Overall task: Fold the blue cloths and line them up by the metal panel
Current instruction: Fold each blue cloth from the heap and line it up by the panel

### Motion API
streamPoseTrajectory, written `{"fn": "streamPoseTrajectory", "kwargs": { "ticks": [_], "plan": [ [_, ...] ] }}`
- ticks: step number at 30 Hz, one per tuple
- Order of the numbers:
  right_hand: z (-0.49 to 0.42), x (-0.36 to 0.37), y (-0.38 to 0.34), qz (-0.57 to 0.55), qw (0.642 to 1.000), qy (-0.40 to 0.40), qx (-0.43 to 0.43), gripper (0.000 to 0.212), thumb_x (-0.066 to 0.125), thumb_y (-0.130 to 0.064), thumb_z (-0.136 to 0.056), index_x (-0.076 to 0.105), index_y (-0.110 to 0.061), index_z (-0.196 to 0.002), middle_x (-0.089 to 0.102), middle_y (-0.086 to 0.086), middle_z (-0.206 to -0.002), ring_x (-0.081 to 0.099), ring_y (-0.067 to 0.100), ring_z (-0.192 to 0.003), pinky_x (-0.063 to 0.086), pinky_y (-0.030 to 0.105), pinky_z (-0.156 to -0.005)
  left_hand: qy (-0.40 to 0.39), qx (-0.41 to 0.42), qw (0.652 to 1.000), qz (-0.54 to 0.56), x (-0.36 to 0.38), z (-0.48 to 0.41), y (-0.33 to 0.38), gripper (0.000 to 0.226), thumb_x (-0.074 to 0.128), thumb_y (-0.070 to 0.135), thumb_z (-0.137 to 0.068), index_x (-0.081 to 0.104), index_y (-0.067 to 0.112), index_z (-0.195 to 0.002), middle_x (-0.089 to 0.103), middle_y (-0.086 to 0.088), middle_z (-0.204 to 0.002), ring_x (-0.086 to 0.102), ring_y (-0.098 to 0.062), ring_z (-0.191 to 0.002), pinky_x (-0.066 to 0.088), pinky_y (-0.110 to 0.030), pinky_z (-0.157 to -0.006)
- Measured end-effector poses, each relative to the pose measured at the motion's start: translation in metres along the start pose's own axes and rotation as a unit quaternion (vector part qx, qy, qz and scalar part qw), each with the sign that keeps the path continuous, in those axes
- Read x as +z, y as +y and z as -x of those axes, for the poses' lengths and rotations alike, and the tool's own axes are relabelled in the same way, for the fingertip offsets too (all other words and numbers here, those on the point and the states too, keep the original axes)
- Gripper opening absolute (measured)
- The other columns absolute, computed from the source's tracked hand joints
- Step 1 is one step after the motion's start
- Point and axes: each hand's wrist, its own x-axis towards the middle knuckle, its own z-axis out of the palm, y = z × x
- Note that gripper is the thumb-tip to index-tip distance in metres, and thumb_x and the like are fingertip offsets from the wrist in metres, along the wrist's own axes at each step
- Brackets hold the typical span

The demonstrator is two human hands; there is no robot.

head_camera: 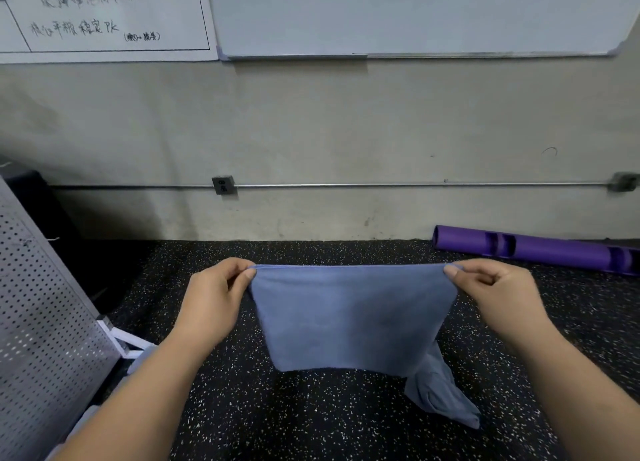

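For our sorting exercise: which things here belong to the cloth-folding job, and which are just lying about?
Job: blue cloth, left hand, right hand, metal panel.
Lying about: purple tube, whiteboard, wall socket.

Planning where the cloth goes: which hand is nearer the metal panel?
Left. The left hand is right of the panel; the right hand is beyond the cloth, farther right.

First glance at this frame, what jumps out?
A blue cloth held taut in mid-frame, the left hand and right hand each pinching a top corner. More blue fabric bunches on the floor at its lower right; separate cloth or not, unclear. A perforated metal panel stands far left; a purple tube lies by the wall, right.
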Motion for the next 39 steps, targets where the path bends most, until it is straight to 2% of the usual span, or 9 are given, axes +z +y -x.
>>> {"fn": "streamPoseTrajectory", "kwargs": {
  "ticks": [4,11,14,17,21,26,30,35,39],
  "plan": [
    [0.005,0.001,0.004,0.029,0.999,0.026,-0.011,0.003,0.084,-0.024,-0.091,0.084,-0.027,-0.091,0.080,0.000,-0.082,0.066,0.016,-0.074,0.054,0.035,-0.075,-0.001,0.004,1.000,0.027,0.001,0.001,0.004,0.009,0.070,0.025,-0.103,0.075,0.031,-0.099,0.077,0.023,-0.090,0.070,0.004,-0.089,0.052,-0.015,-0.080],
    [0.013,0.000,-0.003,0.032,0.997,0.063,-0.030,0.004,0.082,-0.019,-0.093,0.083,-0.022,-0.091,0.079,-0.007,-0.079,0.065,0.004,-0.068,0.051,0.014,-0.063,0.031,-0.034,0.997,0.059,0.003,0.001,0.011,0.008,0.068,0.027,-0.104,0.071,0.025,-0.097,0.073,0.013,-0.090,0.063,0.004,-0.080,0.043,-0.015,-0.074],
    [0.013,0.001,0.005,0.044,0.996,0.078,-0.014,0.003,0.083,-0.021,-0.092,0.082,-0.024,-0.091,0.079,-0.007,-0.079,0.069,0.010,-0.073,0.056,0.025,-0.072,0.020,-0.028,0.998,0.051,0.004,0.003,0.013,0.009,0.068,0.027,-0.104,0.072,0.025,-0.096,0.073,0.013,-0.090,0.064,-0.001,-0.083,0.044,-0.022,-0.074],
    [0.013,0.002,0.003,0.024,0.996,0.091,-0.002,0.004,0.083,-0.022,-0.092,0.082,-0.025,-0.090,0.080,-0.005,-0.081,0.070,0.013,-0.075,0.057,0.031,-0.077,-0.001,-0.036,0.998,0.044,0.003,0.005,0.017,0.012,0.068,0.027,-0.104,0.073,0.028,-0.093,0.074,0.014,-0.085,0.066,0.000,-0.080,0.043,-0.016,-0.070],
    [0.013,-0.001,0.000,-0.019,0.994,0.101,-0.023,0.003,0.082,-0.020,-0.094,0.082,-0.023,-0.095,0.080,-0.005,-0.086,0.070,0.007,-0.077,0.056,0.014,-0.073,-0.008,-0.026,0.998,0.052,-0.001,0.004,0.018,0.013,0.069,0.028,-0.104,0.074,0.035,-0.093,0.075,0.023,-0.087,0.068,0.004,-0.085,0.045,-0.009,-0.072],
    [0.011,-0.005,0.007,0.049,0.995,0.084,-0.026,0.005,0.082,-0.021,-0.093,0.081,-0.026,-0.094,0.080,-0.010,-0.087,0.074,0.010,-0.081,0.057,0.014,-0.074,-0.011,-0.026,0.998,0.049,-0.006,0.006,0.018,0.009,0.074,0.028,-0.100,0.079,0.030,-0.094,0.074,0.031,-0.089,0.068,0.006,-0.087,0.043,-0.004,-0.071],
    [0.009,0.000,0.011,0.087,0.994,0.061,0.000,0.003,0.084,-0.026,-0.091,0.082,-0.028,-0.092,0.080,-0.009,-0.082,0.076,0.018,-0.081,0.062,0.033,-0.078,-0.009,-0.049,0.998,0.041,-0.003,0.005,0.013,0.011,0.073,0.029,-0.101,0.077,0.033,-0.091,0.076,0.022,-0.087,0.067,0.008,-0.087,0.047,-0.017,-0.074],
    [0.015,0.010,0.002,0.039,0.995,0.091,-0.011,0.004,0.085,-0.023,-0.090,0.082,-0.023,-0.090,0.078,-0.008,-0.078,0.069,0.014,-0.071,0.056,0.016,-0.066,-0.022,-0.085,0.992,0.089,0.002,0.005,0.015,0.024,0.070,0.034,-0.102,0.077,0.027,-0.081,0.076,0.020,-0.084,0.070,-0.004,-0.082,0.054,-0.031,-0.079],
    [0.019,0.024,-0.001,0.056,0.995,0.087,0.004,0.008,0.087,-0.028,-0.087,0.080,-0.024,-0.086,0.076,-0.009,-0.073,0.070,0.014,-0.069,0.056,0.028,-0.068,-0.015,-0.128,0.976,0.175,0.018,0.009,0.021,0.023,0.073,0.031,-0.101,0.079,0.018,-0.082,0.075,-0.002,-0.079,0.065,-0.019,-0.071,0.056,-0.039,-0.076]
  ]
}}
